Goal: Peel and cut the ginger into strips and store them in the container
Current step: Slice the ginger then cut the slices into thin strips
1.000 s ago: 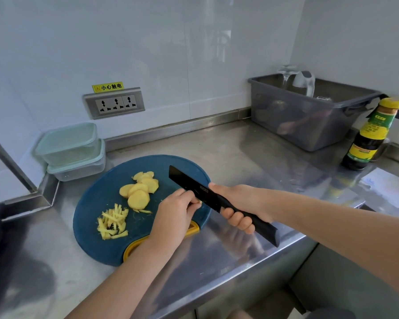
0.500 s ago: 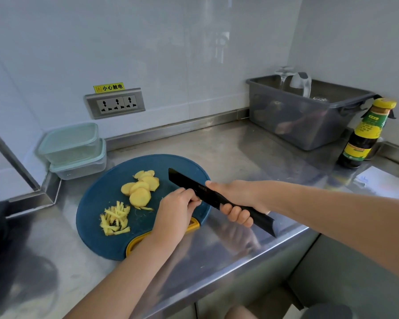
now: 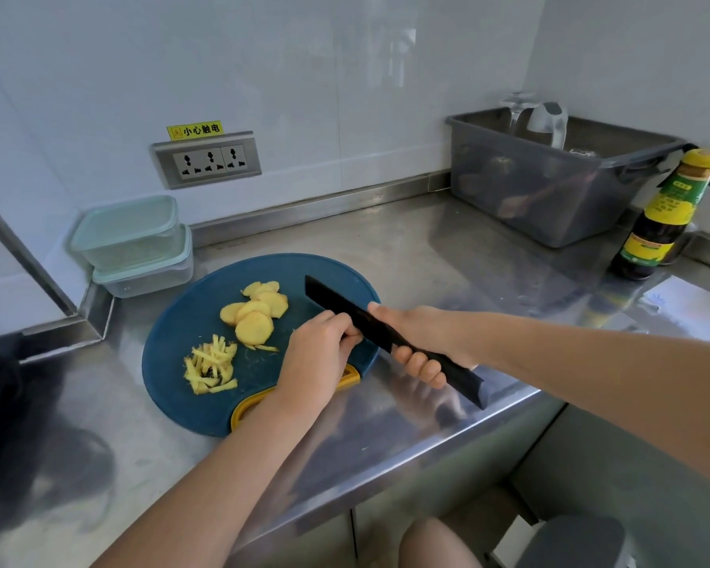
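kitchen | steel counter [image 3: 427,256] | cutting board [image 3: 181,321] | sauce bottle [image 3: 665,219]

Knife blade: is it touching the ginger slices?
Apart. The head view shows bare cutting board between the knife blade and the ginger slices.

Bright, even, soft daylight. Glare streaks on the glossy white wall panel [image 3: 386,67] and my shiny stainless steel counter [image 3: 439,256]. Shadows faint. Wide-angle bending at edges; I see mild softness overall.
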{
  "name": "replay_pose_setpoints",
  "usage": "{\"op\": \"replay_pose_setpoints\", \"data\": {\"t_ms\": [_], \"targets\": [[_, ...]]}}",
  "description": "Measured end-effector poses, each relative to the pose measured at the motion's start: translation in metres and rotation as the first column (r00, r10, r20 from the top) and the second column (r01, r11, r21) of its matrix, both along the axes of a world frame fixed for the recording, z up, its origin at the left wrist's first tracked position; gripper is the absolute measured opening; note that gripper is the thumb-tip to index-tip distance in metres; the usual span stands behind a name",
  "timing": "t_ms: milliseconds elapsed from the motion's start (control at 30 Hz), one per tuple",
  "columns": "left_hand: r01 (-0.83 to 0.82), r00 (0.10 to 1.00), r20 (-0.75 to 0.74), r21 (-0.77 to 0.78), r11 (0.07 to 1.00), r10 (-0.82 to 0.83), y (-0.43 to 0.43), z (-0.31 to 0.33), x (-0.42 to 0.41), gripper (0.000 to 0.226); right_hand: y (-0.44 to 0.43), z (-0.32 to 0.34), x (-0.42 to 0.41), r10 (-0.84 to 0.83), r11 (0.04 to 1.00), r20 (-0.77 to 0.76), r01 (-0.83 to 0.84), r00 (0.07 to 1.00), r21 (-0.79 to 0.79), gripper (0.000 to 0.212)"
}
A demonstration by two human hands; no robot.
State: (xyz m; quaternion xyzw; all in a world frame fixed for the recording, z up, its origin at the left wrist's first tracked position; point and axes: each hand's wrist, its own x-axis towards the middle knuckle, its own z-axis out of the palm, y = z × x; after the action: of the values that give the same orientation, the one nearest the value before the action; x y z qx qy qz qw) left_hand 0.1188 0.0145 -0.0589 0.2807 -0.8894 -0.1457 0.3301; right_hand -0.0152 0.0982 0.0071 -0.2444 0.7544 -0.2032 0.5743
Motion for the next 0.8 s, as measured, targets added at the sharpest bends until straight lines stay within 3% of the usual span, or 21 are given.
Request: {"op": "replay_pose_setpoints", "data": {"t_ms": [133,433,800], "targets": [[-0.002,1.000,0.002,-0.007,1.000,0.002,0.002,-0.001,0.001,0.008,0.004,-0.004,-0.011,-0.013,0.999,0.131,0.020,0.991,-0.049,0.070],[-0.003,1.000,-0.008,-0.023,1.000,0.003,-0.001,-0.002,0.001,0.010,0.008,0.006,-0.012,0.064,0.996,0.083,-0.058,0.995,-0.068,0.069],[0.001,1.000,0.000,-0.015,1.000,-0.001,0.000,-0.001,0.001,0.007,0.010,0.007,-0.005,0.038,0.998,0.056,-0.035,0.998,-0.045,0.069]]}}
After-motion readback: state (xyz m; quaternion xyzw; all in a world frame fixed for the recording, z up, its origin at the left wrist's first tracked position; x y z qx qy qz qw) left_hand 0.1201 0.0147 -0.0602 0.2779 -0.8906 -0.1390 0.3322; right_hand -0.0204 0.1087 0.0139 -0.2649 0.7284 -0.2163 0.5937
